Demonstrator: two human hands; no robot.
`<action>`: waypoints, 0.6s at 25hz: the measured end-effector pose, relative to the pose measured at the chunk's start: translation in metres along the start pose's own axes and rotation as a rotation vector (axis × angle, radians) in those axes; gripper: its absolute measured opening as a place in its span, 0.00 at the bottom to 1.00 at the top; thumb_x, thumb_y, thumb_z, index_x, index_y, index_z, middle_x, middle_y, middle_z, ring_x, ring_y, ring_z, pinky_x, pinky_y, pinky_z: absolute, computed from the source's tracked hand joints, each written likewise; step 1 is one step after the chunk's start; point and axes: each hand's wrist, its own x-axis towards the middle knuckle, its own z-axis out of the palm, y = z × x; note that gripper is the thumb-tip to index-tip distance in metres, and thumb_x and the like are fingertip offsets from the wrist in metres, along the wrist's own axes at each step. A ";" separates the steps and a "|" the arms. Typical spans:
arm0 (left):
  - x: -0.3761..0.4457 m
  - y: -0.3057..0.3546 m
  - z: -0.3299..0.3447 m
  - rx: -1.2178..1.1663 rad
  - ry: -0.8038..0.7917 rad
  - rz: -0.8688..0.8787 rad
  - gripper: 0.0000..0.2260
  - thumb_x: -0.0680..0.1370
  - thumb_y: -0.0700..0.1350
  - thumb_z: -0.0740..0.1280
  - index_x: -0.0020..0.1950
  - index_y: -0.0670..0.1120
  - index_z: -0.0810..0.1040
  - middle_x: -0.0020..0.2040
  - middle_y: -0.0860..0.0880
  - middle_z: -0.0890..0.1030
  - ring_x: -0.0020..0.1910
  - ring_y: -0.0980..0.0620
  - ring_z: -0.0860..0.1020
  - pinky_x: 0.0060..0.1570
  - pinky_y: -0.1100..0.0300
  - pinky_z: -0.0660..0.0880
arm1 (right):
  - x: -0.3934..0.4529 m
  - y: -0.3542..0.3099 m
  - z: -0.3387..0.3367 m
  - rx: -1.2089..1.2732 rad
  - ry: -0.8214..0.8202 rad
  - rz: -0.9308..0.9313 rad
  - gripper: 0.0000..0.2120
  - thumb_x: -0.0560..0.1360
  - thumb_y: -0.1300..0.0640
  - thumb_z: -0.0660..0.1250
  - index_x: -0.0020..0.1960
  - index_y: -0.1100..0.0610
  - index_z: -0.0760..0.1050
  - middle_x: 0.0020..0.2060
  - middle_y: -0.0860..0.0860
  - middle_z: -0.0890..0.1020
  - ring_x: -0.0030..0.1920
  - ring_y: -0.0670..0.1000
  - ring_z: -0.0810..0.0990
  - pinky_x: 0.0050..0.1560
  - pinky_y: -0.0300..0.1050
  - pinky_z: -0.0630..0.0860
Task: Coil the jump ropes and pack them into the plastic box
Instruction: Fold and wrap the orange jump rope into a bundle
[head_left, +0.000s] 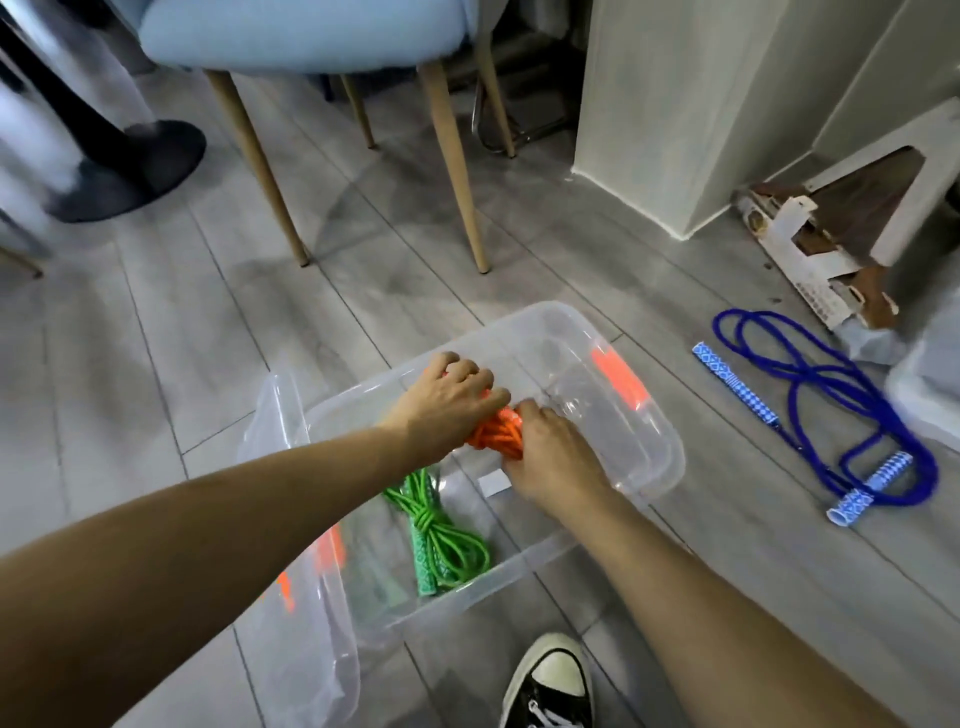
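- A clear lid (291, 597) with orange clips leans against the left side of the plastic box (623, 415), its lower edge on the grey floor (156, 364).
- The plastic box is see-through and open at the top, standing on the floor in front of a pale blue chair (311, 31) with wooden legs.
- Inside the box, at the near left part of its bottom, lies a green jump rope (447, 540), coiled into a bundle with its patterned handles side by side.
- The left hand (441, 400) reaches over the box's far left rim, fingers curled down around an orange jump rope (496, 434).
- The orange jump rope is a tight bundle held between both hands, within the box and above its bottom.
- The right hand (550, 457) closes on the near right end of the same orange bundle.
- A black and white shoe (550, 680) stands on the floor just beside the box's near edge.
- To the right, well apart from the box, a blue jump rope (831, 395) sprawls loose and uncoiled on the floor, its blue and white handles apart.
- Beyond it, a torn cardboard package (810, 260) lies by the wall.
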 end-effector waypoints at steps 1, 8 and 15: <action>-0.001 -0.002 0.010 0.006 -0.037 -0.019 0.24 0.70 0.45 0.71 0.65 0.51 0.72 0.58 0.46 0.77 0.57 0.41 0.76 0.60 0.46 0.70 | 0.008 -0.002 0.017 0.003 -0.015 0.009 0.23 0.75 0.51 0.70 0.66 0.57 0.68 0.59 0.57 0.77 0.61 0.59 0.76 0.58 0.53 0.75; -0.041 0.034 0.083 -0.061 -0.613 0.088 0.27 0.84 0.48 0.55 0.81 0.56 0.49 0.82 0.46 0.51 0.78 0.38 0.55 0.74 0.40 0.55 | 0.011 -0.011 0.088 -0.158 -0.867 0.048 0.28 0.78 0.50 0.67 0.74 0.59 0.67 0.69 0.60 0.75 0.65 0.60 0.77 0.63 0.48 0.75; -0.037 0.087 0.083 -0.234 -0.405 0.009 0.25 0.83 0.56 0.51 0.80 0.56 0.53 0.82 0.47 0.51 0.79 0.37 0.52 0.72 0.33 0.50 | -0.011 0.018 0.028 -0.391 -0.138 -0.123 0.14 0.79 0.50 0.60 0.61 0.54 0.75 0.57 0.55 0.80 0.60 0.59 0.78 0.59 0.53 0.72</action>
